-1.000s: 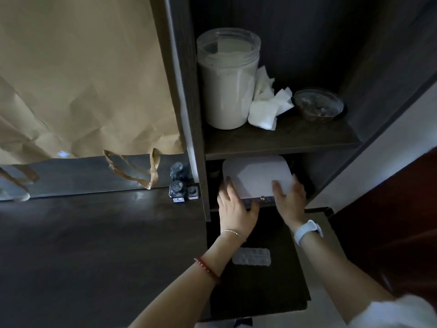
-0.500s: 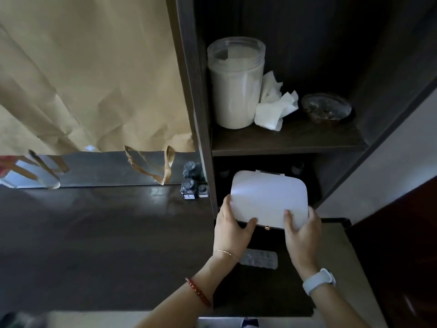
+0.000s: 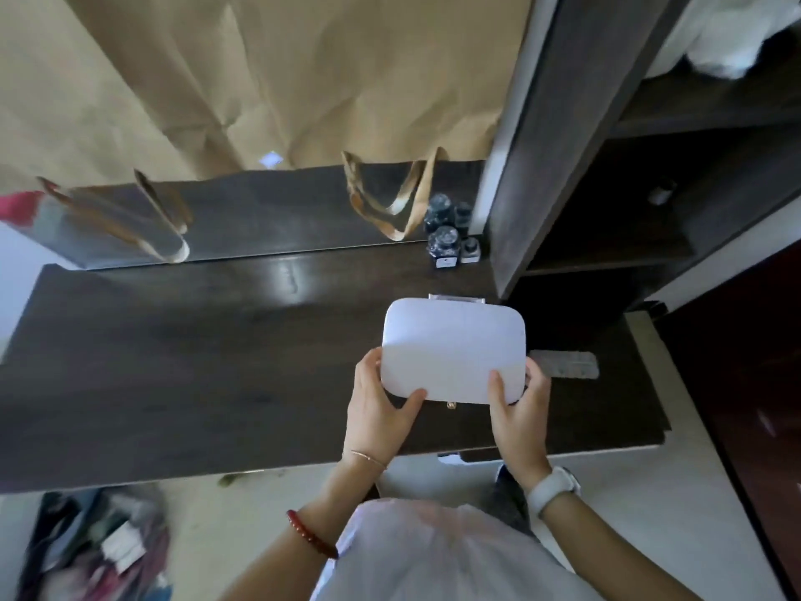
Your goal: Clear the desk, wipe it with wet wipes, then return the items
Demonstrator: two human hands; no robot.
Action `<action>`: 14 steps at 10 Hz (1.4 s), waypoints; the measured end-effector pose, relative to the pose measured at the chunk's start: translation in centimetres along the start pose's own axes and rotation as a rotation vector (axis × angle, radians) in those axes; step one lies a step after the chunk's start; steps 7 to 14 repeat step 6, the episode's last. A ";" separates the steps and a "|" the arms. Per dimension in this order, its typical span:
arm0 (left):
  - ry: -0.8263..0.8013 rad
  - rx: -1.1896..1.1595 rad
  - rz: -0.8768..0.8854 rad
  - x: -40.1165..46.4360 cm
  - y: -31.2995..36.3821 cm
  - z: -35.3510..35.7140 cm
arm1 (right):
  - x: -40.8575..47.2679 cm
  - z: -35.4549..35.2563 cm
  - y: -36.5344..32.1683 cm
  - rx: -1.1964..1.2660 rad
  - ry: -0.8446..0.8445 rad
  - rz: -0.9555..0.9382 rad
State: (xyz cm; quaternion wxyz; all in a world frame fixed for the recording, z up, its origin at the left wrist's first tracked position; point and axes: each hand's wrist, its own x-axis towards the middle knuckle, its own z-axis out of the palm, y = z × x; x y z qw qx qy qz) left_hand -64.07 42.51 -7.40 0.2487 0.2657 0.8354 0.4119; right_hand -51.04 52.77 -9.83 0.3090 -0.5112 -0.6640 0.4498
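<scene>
The white case sits in our hands, the left hand and right hand each clamped on a near corner with thumbs on the lid, held just above the right end of the worktop. Our hold is only on that near edge, so we judge the far side could dip and knock the blister pack just beside it. Farther back, the small ink bottles stand by the shelf post, where a careless swing could tip them.
</scene>
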 end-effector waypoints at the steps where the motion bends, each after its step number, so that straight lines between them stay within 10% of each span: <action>1: 0.057 0.009 -0.082 0.7 -4.3 -5.3 | -2.5 5.8 -2.1 -0.049 -0.091 0.006; 6: 0.118 -0.083 -0.262 3.6 -12.3 -14.4 | -3.9 16.7 -6.9 -0.228 -0.440 0.071; 14: 0.118 -0.083 -0.262 3.6 -12.3 -14.4 | -3.9 16.7 -6.9 -0.228 -0.440 0.071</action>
